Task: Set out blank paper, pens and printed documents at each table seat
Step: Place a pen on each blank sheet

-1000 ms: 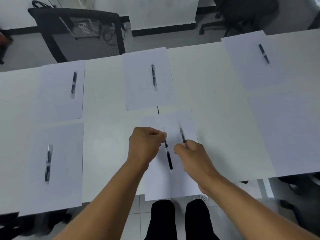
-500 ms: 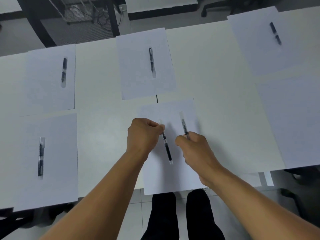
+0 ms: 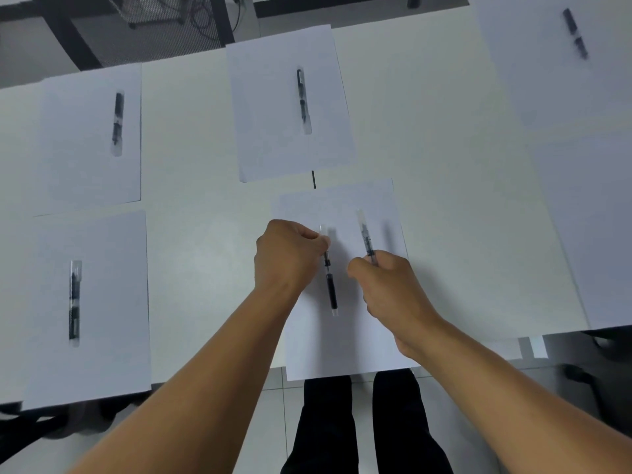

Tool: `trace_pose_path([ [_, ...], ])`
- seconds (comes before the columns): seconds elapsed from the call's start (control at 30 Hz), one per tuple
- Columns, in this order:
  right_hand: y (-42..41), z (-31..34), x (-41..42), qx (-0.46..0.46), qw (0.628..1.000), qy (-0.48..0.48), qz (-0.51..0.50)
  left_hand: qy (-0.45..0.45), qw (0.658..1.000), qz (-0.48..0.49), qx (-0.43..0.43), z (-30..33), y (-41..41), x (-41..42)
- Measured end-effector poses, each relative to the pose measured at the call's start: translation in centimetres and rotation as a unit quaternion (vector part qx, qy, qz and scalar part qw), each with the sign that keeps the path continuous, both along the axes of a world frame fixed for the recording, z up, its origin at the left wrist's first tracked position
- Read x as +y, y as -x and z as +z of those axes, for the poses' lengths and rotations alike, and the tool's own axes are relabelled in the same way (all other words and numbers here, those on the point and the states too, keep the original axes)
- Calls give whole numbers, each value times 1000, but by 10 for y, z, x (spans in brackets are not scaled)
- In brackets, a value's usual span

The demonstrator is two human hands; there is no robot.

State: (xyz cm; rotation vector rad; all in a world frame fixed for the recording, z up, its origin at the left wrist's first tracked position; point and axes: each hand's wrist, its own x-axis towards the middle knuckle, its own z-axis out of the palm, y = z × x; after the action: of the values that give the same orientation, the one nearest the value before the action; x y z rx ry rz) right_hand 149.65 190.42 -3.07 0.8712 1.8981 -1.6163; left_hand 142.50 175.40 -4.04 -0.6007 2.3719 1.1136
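Left hand (image 3: 290, 258) pinches one pen (image 3: 330, 282) over the near sheet (image 3: 342, 350); right hand (image 3: 393, 289), just beside, grips another pen (image 3: 365, 234). Pen-placing seems underway. Next, likely lower one pen onto the sheet beneath and carry the other to the bare sheet (image 3: 588, 234) farther right.

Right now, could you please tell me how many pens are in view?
6: far-left pen, far-middle pen, far-right pen, near-left pen, left hand's pen and right hand's pen. None seems hidden.

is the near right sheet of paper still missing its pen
Yes, missing. The near right sheet lies bare; the right hand holds a pen.
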Motion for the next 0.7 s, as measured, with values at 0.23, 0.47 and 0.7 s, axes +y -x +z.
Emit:
trace_pose_path([
  [0.23,3,-4,1,1,1000,3,-1,8,1000,8,-5,-4,1,2],
  [0.47,3,-8,4,-1,1000,2,-1,6,1000,13,-15,-7,3,4],
  [0.7,7,-8,4,0,1000,0,10,10,1000,11,-19,-14,4,4],
])
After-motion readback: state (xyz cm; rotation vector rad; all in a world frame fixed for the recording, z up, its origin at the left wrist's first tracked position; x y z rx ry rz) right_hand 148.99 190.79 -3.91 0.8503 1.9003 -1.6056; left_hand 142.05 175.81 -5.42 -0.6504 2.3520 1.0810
